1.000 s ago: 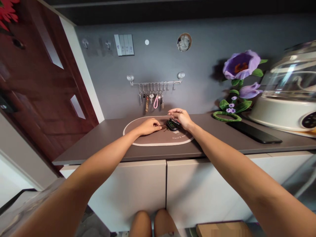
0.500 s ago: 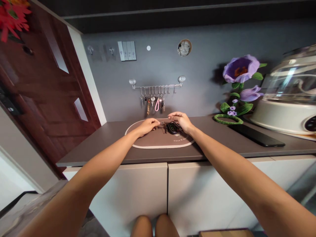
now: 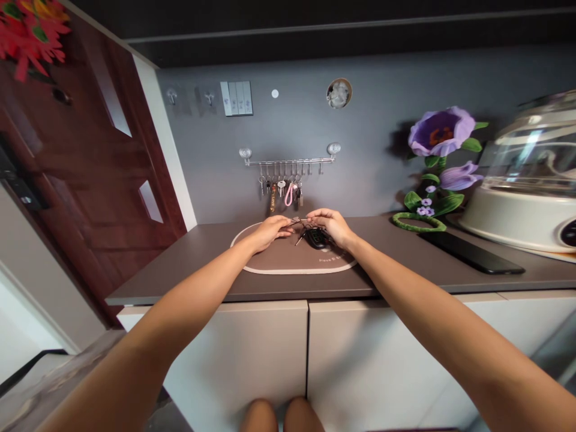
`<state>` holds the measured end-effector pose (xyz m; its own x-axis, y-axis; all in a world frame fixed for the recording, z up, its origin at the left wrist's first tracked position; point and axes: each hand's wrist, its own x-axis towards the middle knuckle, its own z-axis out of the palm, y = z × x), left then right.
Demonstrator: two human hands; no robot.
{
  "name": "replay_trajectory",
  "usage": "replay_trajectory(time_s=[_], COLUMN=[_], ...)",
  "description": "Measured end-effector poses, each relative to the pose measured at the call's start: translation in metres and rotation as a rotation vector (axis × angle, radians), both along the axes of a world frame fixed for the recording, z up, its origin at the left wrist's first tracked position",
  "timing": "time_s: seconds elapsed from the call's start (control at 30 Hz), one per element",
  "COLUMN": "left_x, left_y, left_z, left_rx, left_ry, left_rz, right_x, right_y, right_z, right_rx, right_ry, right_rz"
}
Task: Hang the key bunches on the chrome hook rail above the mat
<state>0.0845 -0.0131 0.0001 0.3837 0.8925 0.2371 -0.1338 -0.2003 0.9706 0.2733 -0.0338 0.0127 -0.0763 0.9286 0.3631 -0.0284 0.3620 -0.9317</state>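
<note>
A bunch of keys with a black fob (image 3: pixel 316 238) is between my two hands, over a brown oval mat (image 3: pixel 288 261) with a pale rim. My left hand (image 3: pixel 271 232) has its fingers pinched together at the left end of a thin ring or cord of the bunch. On the other side my right hand (image 3: pixel 332 227) is closed on the bunch, thumb and forefinger at its thin upper part. A metal key hangs to the left of the fob. The fingers partly hide the small parts.
Several keys hang from a clear hook rail (image 3: pixel 292 162) on the wall behind. To the right are a purple flower ornament (image 3: pixel 441 133), a black phone (image 3: pixel 470 252) and a cream appliance (image 3: pixel 517 216). A dark shelf (image 3: pixel 315 45) overhangs the counter.
The thin part between my fingertips now shows raised and stretched between both hands, and the key by the fob has swung to a slant. The view has shifted slightly.
</note>
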Motion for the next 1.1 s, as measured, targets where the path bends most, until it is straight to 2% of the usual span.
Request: replay_trajectory(time_s=[0.37,0.7,1.1], left_x=[0.001,0.000,-0.005], left_y=[-0.004,-0.005,-0.006], left_z=[0.005,0.011,0.021], left_rx=[-0.090,-0.185,-0.187], left_ry=[-0.235,-0.317,-0.430], left_rz=[-0.139,-0.157,-0.214], right_x=[-0.002,-0.004,-0.005], right_y=[-0.004,-0.006,0.001], right_z=[0.000,0.000,-0.006], right_rx=[0.062,0.115,0.197], right_ry=[-0.029,-0.139,-0.220], right_rz=[0.028,0.018,0.028])
